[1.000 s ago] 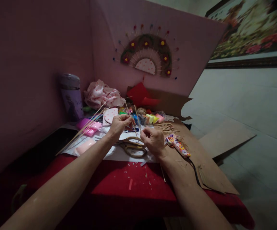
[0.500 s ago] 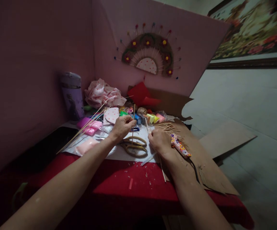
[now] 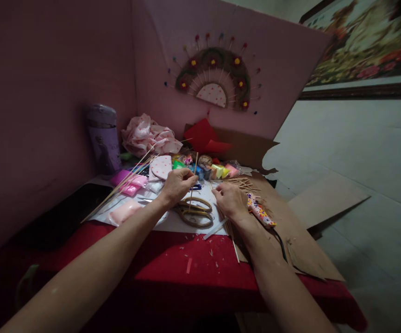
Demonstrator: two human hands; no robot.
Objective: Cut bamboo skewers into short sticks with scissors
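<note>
My left hand (image 3: 177,185) pinches a thin wooden skewer (image 3: 194,173) and holds it nearly upright above a pair of gold-handled scissors (image 3: 194,211). My right hand (image 3: 231,200) rests knuckles-up on the white sheet (image 3: 172,222), fingers curled over thin sticks whose ends poke out toward me. What they hold is partly hidden. A spotted, multicoloured clay piece (image 3: 260,211) lies just right of that hand on brown cardboard (image 3: 301,240).
A red cloth (image 3: 193,263) covers the table front. Long skewers (image 3: 124,182), pink clay packs (image 3: 129,184), coloured clay blocks (image 3: 217,171), pink fabric (image 3: 148,135) and a purple cup (image 3: 103,138) crowd the back. Short sticks (image 3: 244,184) lie scattered. A fan decoration (image 3: 213,78) hangs on the pink board.
My right hand has moved right and down from beside the skewer onto the sheet. My left hand has tilted the skewer more upright.
</note>
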